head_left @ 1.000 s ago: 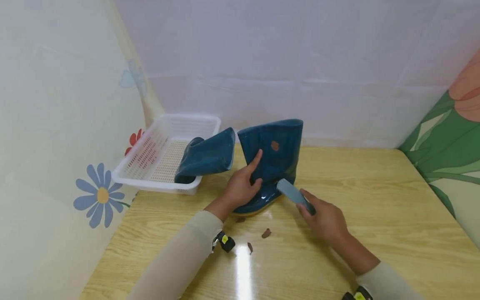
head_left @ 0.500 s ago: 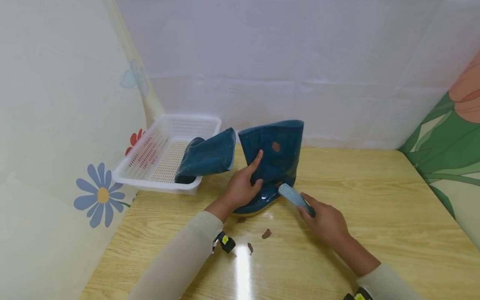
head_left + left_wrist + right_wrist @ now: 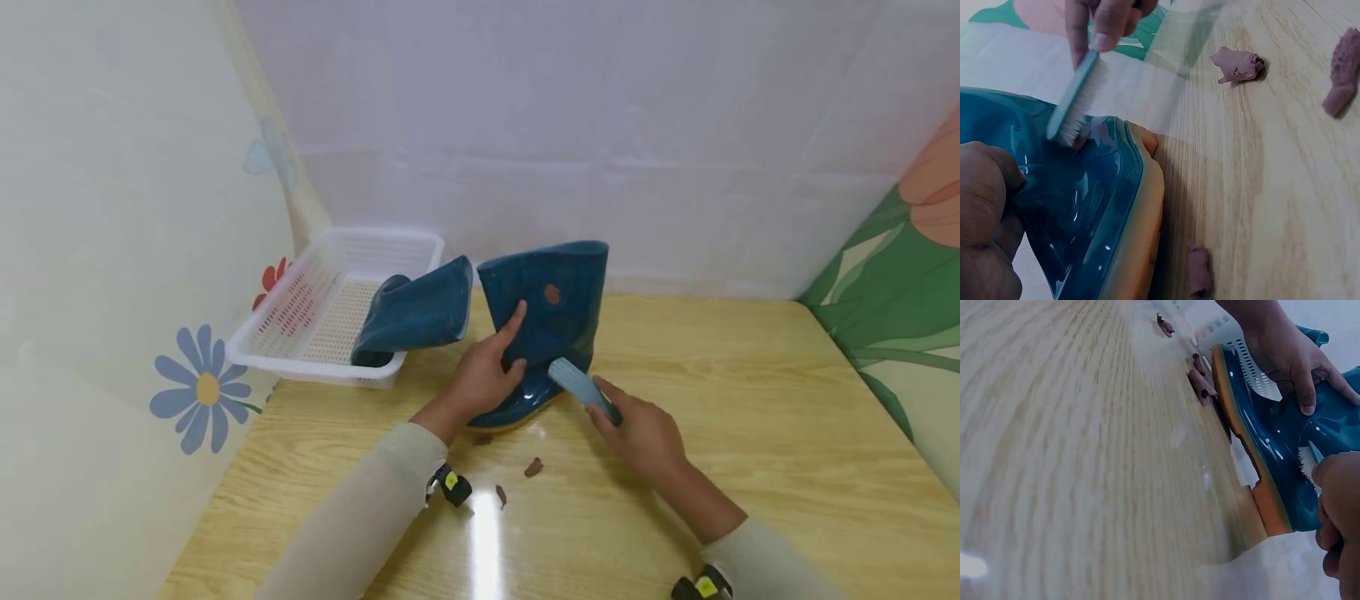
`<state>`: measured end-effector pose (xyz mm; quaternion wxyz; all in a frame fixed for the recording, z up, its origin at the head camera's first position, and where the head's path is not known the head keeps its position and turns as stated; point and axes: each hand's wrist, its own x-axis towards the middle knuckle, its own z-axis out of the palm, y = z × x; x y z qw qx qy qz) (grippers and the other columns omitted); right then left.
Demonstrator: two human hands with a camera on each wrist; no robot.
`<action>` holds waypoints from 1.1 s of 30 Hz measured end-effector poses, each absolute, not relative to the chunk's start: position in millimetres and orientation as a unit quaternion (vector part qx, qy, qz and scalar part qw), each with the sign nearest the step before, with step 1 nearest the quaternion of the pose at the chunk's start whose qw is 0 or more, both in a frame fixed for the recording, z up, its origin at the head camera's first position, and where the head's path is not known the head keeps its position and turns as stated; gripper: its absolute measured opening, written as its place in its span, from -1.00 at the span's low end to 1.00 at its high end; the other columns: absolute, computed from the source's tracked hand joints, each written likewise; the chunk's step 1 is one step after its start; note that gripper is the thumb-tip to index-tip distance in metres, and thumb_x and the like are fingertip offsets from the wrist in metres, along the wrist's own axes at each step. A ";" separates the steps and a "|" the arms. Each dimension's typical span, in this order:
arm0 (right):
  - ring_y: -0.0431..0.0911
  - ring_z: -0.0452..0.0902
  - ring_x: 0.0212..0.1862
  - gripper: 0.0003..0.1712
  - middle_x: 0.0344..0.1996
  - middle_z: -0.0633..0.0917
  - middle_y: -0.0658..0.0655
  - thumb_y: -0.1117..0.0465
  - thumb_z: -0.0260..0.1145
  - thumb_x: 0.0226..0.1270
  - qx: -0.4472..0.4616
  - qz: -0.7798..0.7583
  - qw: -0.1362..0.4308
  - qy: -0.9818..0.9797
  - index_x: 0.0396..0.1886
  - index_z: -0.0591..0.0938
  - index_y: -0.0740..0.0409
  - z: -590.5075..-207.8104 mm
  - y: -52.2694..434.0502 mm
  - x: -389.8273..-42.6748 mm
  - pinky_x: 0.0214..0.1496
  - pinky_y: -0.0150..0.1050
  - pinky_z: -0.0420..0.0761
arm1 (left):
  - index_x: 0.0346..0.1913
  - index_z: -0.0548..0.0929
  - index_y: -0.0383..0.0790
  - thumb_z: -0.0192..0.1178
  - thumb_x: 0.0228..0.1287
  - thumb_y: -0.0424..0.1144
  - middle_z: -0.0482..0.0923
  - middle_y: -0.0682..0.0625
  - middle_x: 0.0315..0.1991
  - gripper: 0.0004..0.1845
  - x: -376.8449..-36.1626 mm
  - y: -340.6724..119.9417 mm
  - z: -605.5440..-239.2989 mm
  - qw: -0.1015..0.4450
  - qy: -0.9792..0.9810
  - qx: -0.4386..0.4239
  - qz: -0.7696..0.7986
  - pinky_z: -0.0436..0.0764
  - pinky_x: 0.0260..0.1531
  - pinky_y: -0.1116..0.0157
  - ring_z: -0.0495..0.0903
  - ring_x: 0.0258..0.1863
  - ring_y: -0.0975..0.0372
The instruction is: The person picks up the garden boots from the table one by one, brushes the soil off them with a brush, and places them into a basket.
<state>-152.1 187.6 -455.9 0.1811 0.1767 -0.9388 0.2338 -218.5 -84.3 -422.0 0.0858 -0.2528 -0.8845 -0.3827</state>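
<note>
A dark teal rubber boot (image 3: 573, 329) with a tan sole stands on the table, its toe toward the near left. My left hand (image 3: 483, 377) grips it around the ankle, thumb and index finger lying along the near side. My right hand (image 3: 647, 435) holds a light blue scrub brush (image 3: 577, 383) by one end. In the left wrist view, its white bristles (image 3: 1088, 103) meet the boot at the bend of the ankle, beside a small brown lump (image 3: 1080, 141). Higher on the shaft sticks a brown patch (image 3: 552, 293).
A second teal boot (image 3: 416, 310) leans out of a white plastic basket (image 3: 247, 360) at the left. Several brown crumbs lie on the wooden table, including one piece (image 3: 533, 467) in front of the boot. A pale wall sheet (image 3: 675, 167) hangs behind.
My right hand has moved the brush to and fro at the boot's ankle, first slightly down right, then back up left. My left hand and the boot stay in place.
</note>
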 end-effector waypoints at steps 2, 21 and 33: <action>-0.21 0.16 -0.67 -0.46 -0.75 0.26 -0.12 0.06 0.44 0.37 0.171 0.232 0.172 -0.942 0.29 0.65 0.11 -456.3 186.9 -151.8 -0.66 -0.24 0.15 | 0.66 -0.18 0.30 0.24 0.47 -0.32 0.40 0.03 -0.49 -0.01 -218.5 -84.3 -421.6 0.083 -0.886 -0.252 -0.381 0.43 -0.56 0.28 0.26 -0.81 0.26; -0.21 0.09 -0.68 -0.46 -0.75 0.21 -0.12 0.07 0.44 0.38 0.145 0.230 0.171 -0.947 0.31 0.64 0.09 -452.9 202.9 -142.1 -0.64 -0.25 0.11 | 0.66 -0.18 0.28 0.25 0.46 -0.32 0.40 0.04 -0.50 0.00 -219.9 -82.0 -425.4 0.098 -0.883 -0.257 -0.379 0.43 -0.56 0.26 0.28 -0.80 0.26; -0.19 0.15 -0.69 -0.46 -0.78 0.26 -0.11 -0.01 0.33 0.47 0.120 0.203 0.092 -0.968 0.34 0.60 0.12 -456.6 219.1 -137.3 -0.66 -0.23 0.13 | 0.65 -0.20 0.31 0.25 0.46 -0.31 0.40 0.04 -0.47 0.00 -220.1 -82.1 -424.8 0.098 -0.885 -0.255 -0.377 0.45 -0.53 0.25 0.29 -0.79 0.25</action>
